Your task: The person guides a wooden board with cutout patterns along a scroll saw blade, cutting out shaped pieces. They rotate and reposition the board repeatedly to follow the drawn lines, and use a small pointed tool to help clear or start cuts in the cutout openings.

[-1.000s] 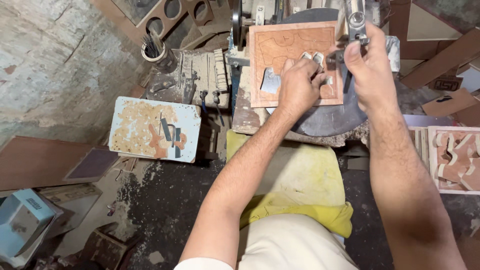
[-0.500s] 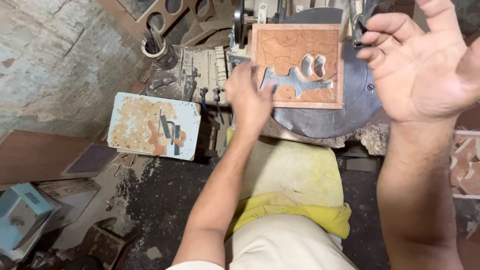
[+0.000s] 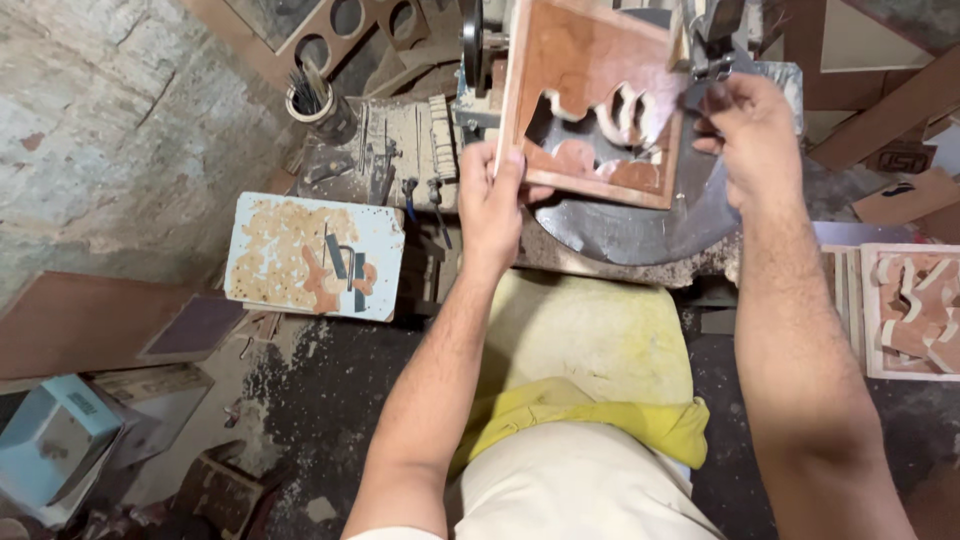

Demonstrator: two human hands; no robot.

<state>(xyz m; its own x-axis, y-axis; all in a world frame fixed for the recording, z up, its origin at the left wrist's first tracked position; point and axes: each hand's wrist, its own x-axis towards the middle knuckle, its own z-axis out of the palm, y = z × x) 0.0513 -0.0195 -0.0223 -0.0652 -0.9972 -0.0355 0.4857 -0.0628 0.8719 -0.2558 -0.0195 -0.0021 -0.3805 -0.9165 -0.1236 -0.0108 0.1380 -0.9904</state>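
Observation:
My left hand (image 3: 492, 200) grips the lower left edge of a square reddish-brown wooden panel (image 3: 580, 60) with curved shapes cut out of its middle. The panel is lifted and tilted above the round grey saw table (image 3: 640, 235). My right hand (image 3: 755, 135) is at the panel's right side, fingers curled beside the saw's metal blade clamp (image 3: 715, 45). I cannot tell whether those fingers pinch anything.
A white board stained orange (image 3: 315, 255) lies to the left. A cup of thin tools (image 3: 310, 100) stands behind it. More cut wooden pieces sit in a frame (image 3: 910, 310) at the right. A yellow cushion (image 3: 590, 345) covers my lap; a pale blue box (image 3: 50, 440) is on the floor.
The panel has been raised and tilted off the saw table by my left hand. My right hand dropped from an open raised pose to the blade clamp beside the panel.

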